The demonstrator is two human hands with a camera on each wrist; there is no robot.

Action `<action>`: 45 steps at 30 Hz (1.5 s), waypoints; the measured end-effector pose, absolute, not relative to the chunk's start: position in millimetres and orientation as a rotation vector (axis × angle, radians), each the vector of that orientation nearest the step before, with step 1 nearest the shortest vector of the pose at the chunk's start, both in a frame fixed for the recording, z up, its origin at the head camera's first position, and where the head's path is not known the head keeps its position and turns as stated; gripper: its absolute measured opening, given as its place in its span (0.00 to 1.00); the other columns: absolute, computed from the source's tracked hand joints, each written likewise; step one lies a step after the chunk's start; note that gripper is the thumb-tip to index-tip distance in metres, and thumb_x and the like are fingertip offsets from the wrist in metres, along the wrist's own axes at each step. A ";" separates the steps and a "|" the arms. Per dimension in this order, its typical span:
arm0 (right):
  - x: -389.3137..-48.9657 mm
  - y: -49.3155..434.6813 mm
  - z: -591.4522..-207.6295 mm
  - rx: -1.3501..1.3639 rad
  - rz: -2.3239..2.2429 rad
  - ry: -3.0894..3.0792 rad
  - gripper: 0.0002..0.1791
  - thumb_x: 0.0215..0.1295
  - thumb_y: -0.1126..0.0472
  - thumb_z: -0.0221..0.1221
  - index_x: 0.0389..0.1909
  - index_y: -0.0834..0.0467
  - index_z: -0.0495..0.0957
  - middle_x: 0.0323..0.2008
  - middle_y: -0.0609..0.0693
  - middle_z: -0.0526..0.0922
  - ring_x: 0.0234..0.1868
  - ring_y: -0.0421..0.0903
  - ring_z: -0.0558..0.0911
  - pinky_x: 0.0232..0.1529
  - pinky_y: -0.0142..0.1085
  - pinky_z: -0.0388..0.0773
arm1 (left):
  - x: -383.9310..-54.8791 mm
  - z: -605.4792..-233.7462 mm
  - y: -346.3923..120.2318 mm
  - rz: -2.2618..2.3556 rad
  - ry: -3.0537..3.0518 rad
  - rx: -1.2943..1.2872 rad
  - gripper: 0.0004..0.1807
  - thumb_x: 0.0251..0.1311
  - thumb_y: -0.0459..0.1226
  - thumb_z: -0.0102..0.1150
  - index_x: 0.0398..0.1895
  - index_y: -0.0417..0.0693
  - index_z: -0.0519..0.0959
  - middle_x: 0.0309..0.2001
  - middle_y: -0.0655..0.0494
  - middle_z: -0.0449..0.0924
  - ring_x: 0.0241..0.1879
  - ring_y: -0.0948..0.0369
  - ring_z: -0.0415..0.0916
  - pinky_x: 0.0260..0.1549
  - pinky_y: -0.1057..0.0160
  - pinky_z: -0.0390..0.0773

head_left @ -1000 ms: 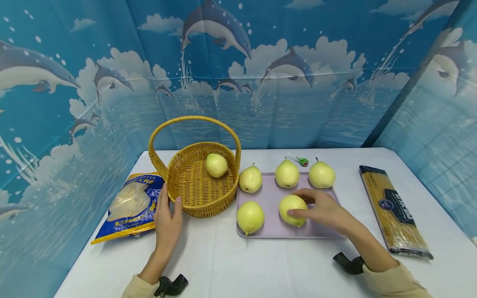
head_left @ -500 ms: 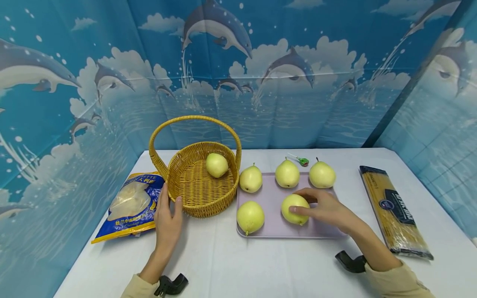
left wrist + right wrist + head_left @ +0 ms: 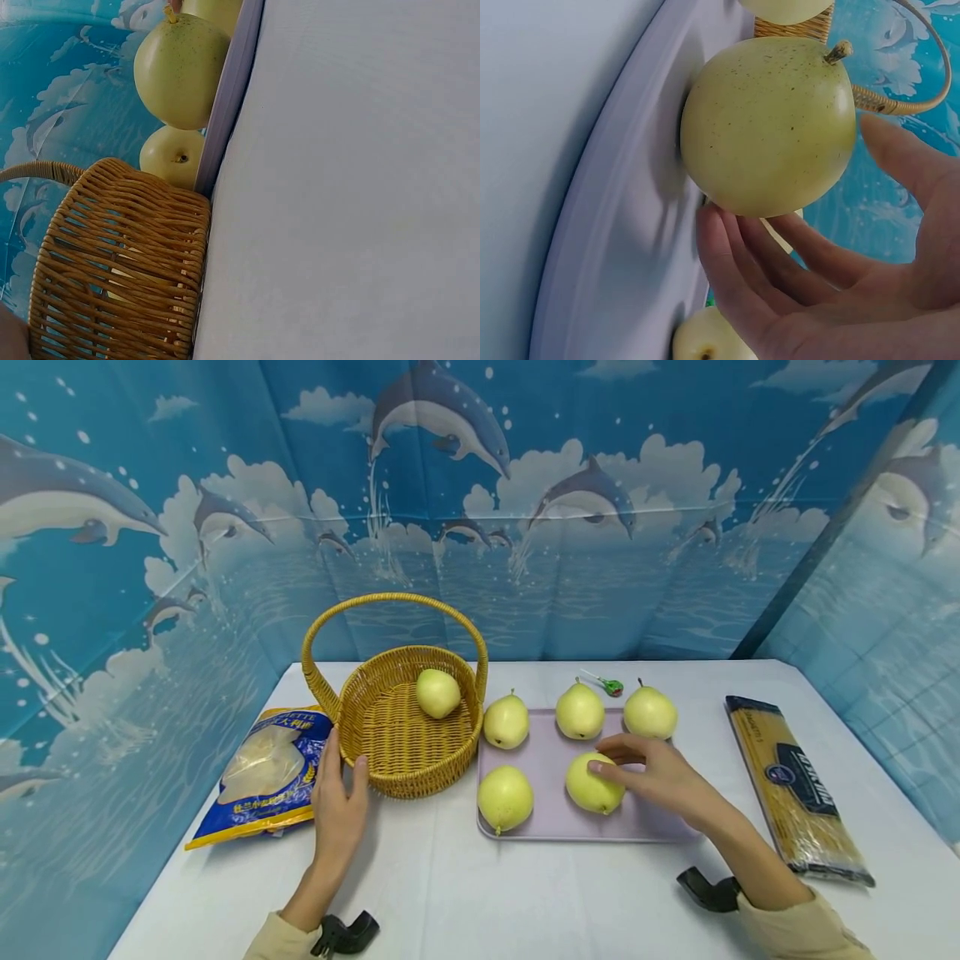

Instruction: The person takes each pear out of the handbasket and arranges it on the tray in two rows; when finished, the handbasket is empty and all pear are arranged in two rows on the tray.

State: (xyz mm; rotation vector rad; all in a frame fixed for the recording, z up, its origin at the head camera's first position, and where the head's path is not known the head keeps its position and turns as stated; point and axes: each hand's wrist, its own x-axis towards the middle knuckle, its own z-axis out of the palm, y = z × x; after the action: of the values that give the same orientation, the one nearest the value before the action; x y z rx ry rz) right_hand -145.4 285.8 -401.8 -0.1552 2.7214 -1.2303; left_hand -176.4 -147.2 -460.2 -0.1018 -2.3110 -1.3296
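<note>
My right hand (image 3: pixel 663 781) is at a yellow-green pear (image 3: pixel 591 789) on the front right of the lilac tray (image 3: pixel 551 831). In the right wrist view its thumb stands off the pear, while the fingertips (image 3: pixel 716 225) are right at the pear's side. Loosely spread, my left hand (image 3: pixel 341 810) lies against the front left of the wicker basket (image 3: pixel 420 787). One pear (image 3: pixel 438 693) sits inside that basket. Elsewhere on the tray are a front-left pear (image 3: pixel 506 799) and three along the back, including the back-left pear (image 3: pixel 506 722).
Left of the basket lies a blue-and-yellow pasta bag (image 3: pixel 262 768). A spaghetti pack (image 3: pixel 795 785) lies on the right of the white table (image 3: pixel 480 902). Behind the tray is a green-wrapped lollipop (image 3: pixel 611 687). A dolphin-print curtain (image 3: pixel 525 593) closes off the back.
The pear at my right hand shifted slightly right, then stayed on the tray. My right thumb has come away from it as the hand loosened. My left hand stays at the basket.
</note>
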 end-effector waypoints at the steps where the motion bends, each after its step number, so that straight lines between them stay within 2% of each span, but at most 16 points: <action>1: -145.6 285.3 -401.0 -0.148 -1.234 2.728 0.36 0.72 0.39 0.64 0.68 0.63 0.76 0.63 0.60 0.83 0.68 0.64 0.78 0.67 0.61 0.77 | -176.2 -460.1 -147.6 -1.328 -2.311 -0.100 0.36 0.80 0.38 0.51 0.84 0.36 0.53 0.83 0.36 0.52 0.83 0.41 0.50 0.80 0.39 0.54; 5: -145.5 282.4 -397.0 -0.127 -1.251 2.773 0.35 0.72 0.39 0.64 0.67 0.61 0.77 0.62 0.59 0.84 0.67 0.63 0.79 0.66 0.61 0.78 | -175.9 -460.4 -148.1 -1.316 -2.308 -0.093 0.35 0.81 0.39 0.51 0.84 0.37 0.54 0.83 0.37 0.53 0.83 0.42 0.51 0.80 0.39 0.54; 10: -142.4 276.5 -389.7 -0.144 -1.319 2.831 0.34 0.73 0.42 0.64 0.68 0.61 0.76 0.64 0.60 0.82 0.67 0.60 0.80 0.65 0.56 0.80 | -176.4 -460.5 -147.9 -1.302 -2.307 -0.084 0.35 0.80 0.39 0.51 0.83 0.37 0.54 0.82 0.36 0.54 0.82 0.40 0.52 0.80 0.38 0.54; 18: -142.3 255.9 -372.8 -0.255 -1.398 2.869 0.34 0.72 0.45 0.66 0.70 0.60 0.74 0.68 0.60 0.78 0.72 0.61 0.75 0.73 0.58 0.72 | -176.4 -461.8 -147.5 -1.315 -2.325 -0.074 0.36 0.80 0.39 0.51 0.84 0.37 0.53 0.83 0.37 0.53 0.83 0.41 0.50 0.80 0.38 0.53; 23: -148.0 233.1 -362.2 -0.319 -1.472 2.827 0.33 0.72 0.46 0.67 0.71 0.59 0.75 0.69 0.58 0.79 0.72 0.58 0.75 0.73 0.57 0.73 | -176.2 -462.3 -148.5 -1.314 -2.329 -0.077 0.36 0.81 0.41 0.51 0.84 0.38 0.53 0.83 0.38 0.52 0.83 0.40 0.50 0.81 0.39 0.53; 27: -154.3 211.7 -354.2 -0.375 -1.513 2.786 0.32 0.71 0.48 0.69 0.71 0.56 0.76 0.68 0.57 0.80 0.72 0.58 0.76 0.74 0.55 0.73 | -175.6 -461.5 -147.2 -1.315 -2.330 -0.074 0.39 0.79 0.46 0.54 0.84 0.40 0.55 0.83 0.40 0.53 0.83 0.42 0.51 0.80 0.38 0.54; 30: -160.2 197.3 -350.4 -0.411 -1.525 2.767 0.31 0.70 0.49 0.69 0.70 0.54 0.76 0.67 0.55 0.80 0.71 0.58 0.76 0.74 0.54 0.73 | -174.4 -459.2 -146.5 -1.307 -2.362 -0.050 0.44 0.74 0.51 0.62 0.84 0.43 0.57 0.84 0.43 0.54 0.83 0.43 0.51 0.79 0.36 0.54; 33: -165.4 183.8 -346.4 -0.446 -1.540 2.740 0.30 0.70 0.50 0.69 0.70 0.53 0.76 0.67 0.54 0.80 0.71 0.57 0.77 0.74 0.52 0.73 | -173.9 -457.2 -147.7 -1.289 -2.418 -0.027 0.53 0.64 0.56 0.71 0.84 0.45 0.56 0.84 0.44 0.53 0.83 0.43 0.49 0.79 0.34 0.53; 37: -172.9 169.2 -342.2 -0.475 -1.575 2.669 0.31 0.69 0.51 0.70 0.71 0.54 0.75 0.68 0.53 0.79 0.72 0.55 0.76 0.75 0.50 0.73 | -175.2 -454.6 -148.8 -1.243 -2.466 -0.036 0.63 0.51 0.57 0.80 0.85 0.44 0.55 0.84 0.42 0.51 0.84 0.41 0.47 0.79 0.33 0.53; 41: -182.2 158.1 -341.5 -0.470 -1.614 2.551 0.35 0.69 0.51 0.70 0.73 0.55 0.72 0.72 0.54 0.76 0.75 0.55 0.73 0.76 0.50 0.71 | -175.4 -453.8 -148.1 -1.219 -2.479 -0.039 0.66 0.46 0.58 0.83 0.84 0.44 0.56 0.84 0.43 0.51 0.84 0.40 0.47 0.78 0.30 0.52; 45: -190.6 146.6 -341.1 -0.463 -1.613 2.492 0.37 0.69 0.48 0.70 0.75 0.53 0.70 0.73 0.52 0.74 0.76 0.53 0.71 0.77 0.49 0.70 | -173.7 -453.9 -146.0 -1.192 -2.476 -0.008 0.65 0.43 0.60 0.84 0.82 0.44 0.61 0.84 0.40 0.52 0.83 0.38 0.48 0.77 0.29 0.54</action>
State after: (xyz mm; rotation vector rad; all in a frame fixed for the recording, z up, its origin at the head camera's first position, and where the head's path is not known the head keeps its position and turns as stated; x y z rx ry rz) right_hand -190.6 146.6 -341.1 -0.4626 2.4923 -1.6130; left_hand -173.7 -146.0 -453.9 -0.0080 -2.4756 -1.1916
